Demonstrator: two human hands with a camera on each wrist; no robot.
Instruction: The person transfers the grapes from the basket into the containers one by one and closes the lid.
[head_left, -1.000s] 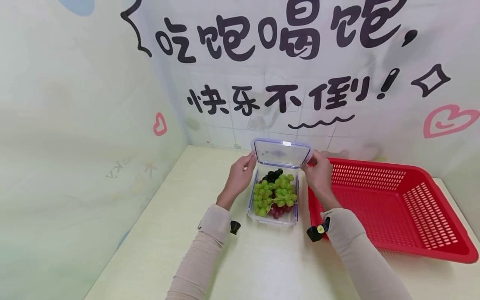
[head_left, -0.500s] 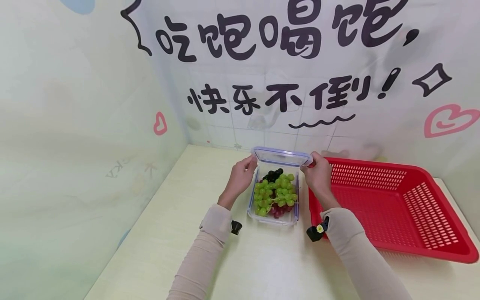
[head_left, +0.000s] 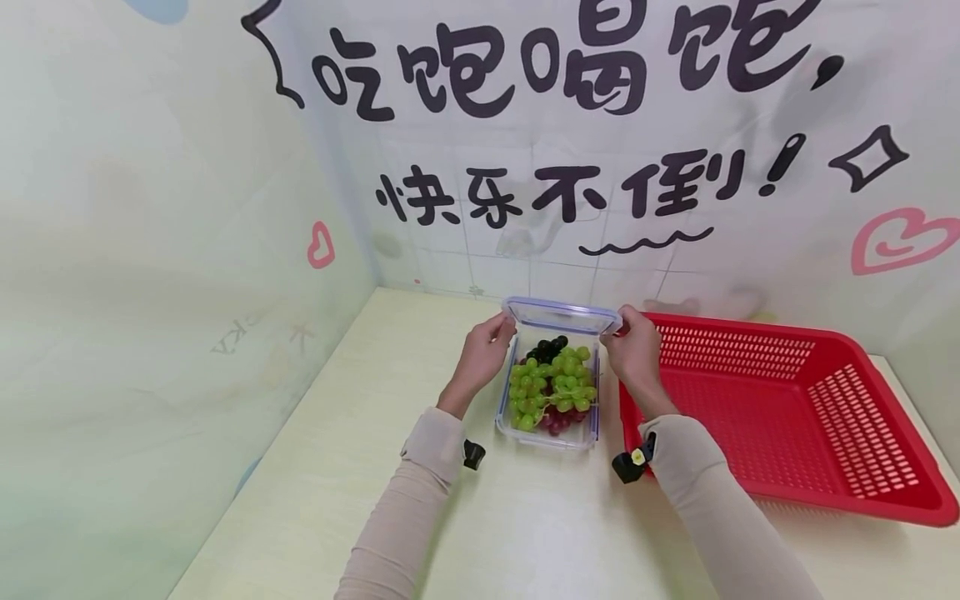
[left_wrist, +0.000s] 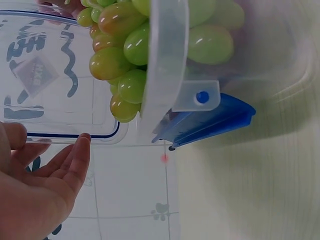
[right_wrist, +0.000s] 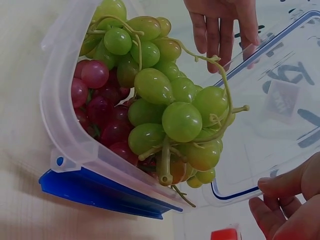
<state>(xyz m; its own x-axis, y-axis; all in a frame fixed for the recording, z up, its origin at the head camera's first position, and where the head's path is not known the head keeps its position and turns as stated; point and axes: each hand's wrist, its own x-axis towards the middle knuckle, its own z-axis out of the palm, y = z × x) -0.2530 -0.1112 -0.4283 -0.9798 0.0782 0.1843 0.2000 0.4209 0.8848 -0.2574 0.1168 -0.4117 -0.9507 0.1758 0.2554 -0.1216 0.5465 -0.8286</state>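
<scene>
A clear plastic food container (head_left: 543, 442) stands on the table, filled with green grapes (head_left: 570, 385), red grapes (head_left: 557, 422) and black grapes (head_left: 548, 350). Above its back end, the clear lid (head_left: 562, 315) with a blue seal is tilted up. My left hand (head_left: 482, 354) pinches the lid's left edge between thumb and fingers. On the opposite edge, my right hand (head_left: 636, 352) pinches the lid too. Blue side latches (left_wrist: 212, 120) hang unfastened along the container, one also showing as a blue latch (right_wrist: 100, 194) in the right wrist view.
To the right is a large red plastic basket (head_left: 847, 502), its left rim close to my right forearm. A printed wall sheet (head_left: 442, 267) rises just behind the lid, and another wall (head_left: 187, 333) borders the pale table (head_left: 525, 533) on the left.
The lid's upper edge has come down and toward me, so the lid looks flatter over the container. Both hands keep their hold on it and have barely shifted.
</scene>
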